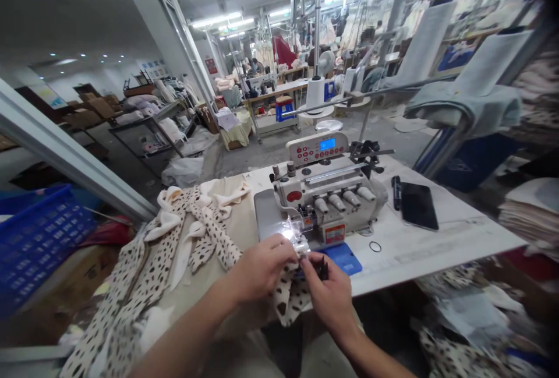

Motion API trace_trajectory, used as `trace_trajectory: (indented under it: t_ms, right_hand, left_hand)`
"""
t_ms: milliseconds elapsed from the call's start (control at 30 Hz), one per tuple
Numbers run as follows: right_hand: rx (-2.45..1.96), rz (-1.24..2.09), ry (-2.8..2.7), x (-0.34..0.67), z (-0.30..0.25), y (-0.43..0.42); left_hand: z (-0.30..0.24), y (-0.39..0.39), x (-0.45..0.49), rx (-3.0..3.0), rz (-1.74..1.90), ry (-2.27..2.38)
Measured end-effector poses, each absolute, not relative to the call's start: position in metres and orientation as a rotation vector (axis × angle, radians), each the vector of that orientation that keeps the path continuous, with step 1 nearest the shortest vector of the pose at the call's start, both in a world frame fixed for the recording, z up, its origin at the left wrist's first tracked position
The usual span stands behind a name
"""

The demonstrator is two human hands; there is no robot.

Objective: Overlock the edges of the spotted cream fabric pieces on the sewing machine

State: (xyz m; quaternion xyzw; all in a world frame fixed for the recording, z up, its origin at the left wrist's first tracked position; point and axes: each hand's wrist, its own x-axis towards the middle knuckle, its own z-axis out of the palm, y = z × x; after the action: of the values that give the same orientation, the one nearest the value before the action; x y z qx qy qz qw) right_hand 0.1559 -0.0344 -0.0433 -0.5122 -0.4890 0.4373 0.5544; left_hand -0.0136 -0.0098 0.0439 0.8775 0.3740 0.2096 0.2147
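Note:
My left hand (pixel 264 267) is closed, its fingers pinching the edge of a cream fabric piece with dark spots (pixel 286 301) just in front of the presser foot area. Close beside it, my right hand (pixel 329 293) is closed too, thumb and fingers on the same fabric. A small black pointed tool (pixel 324 268) shows between its fingers; its kind is not clear. An overlock sewing machine (pixel 327 197) with a lit needle area stands right behind both hands. More spotted fabric with white trim (pixel 196 221) lies to the left on the table.
On the white tabletop (pixel 463 232) lie a black phone (pixel 418 205), a black marker-like object (pixel 396 193) and a black ring (pixel 375 246). A blue basket (pixel 43 238) stands at left. Thread cones (pixel 315 94) rise behind the machine. Stacked fabric (pixel 530 212) sits at right.

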Motion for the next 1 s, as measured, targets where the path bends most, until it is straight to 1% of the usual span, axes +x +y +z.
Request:
trace_trajectory:
  t_ms: [100,233,367,467,567,767,833,1000]
  right_hand:
    - [-1.256,0.967,-1.071,0.154,-0.045,-0.030]
    - [-1.286,0.967,-0.998,0.151,-0.042,-0.026]
    - [-1.302,1.004,-0.941,0.150,-0.040,-0.025]
    - [-1.302,1.013,-0.927,0.149,-0.043,-0.024]
    - [-1.281,1.036,-0.972,0.156,-0.046,-0.023]
    - [-1.189,1.168,-1.305,0.199,-0.037,-0.022]
    - [-1.218,1.091,-1.470,0.213,-0.027,-0.017]
    - [-1.341,0.721,-2.032,0.226,0.001,-0.002]
  left_hand:
    - [0.035,-0.011,-0.007,2.532,0.584,1.180]
    - [0.027,-0.016,-0.004,2.591,0.607,1.324]
    - [0.024,-0.026,0.003,2.703,0.745,1.537]
    - [0.019,-0.034,0.012,2.813,0.757,1.532]
    - [0.012,-0.038,0.019,2.789,0.736,1.494]
    - [0.001,-0.038,0.023,2.811,0.849,1.612]
    - [0.000,-0.038,0.023,2.836,0.851,1.624]
    - [-0.001,-0.038,0.022,2.851,0.852,1.607]
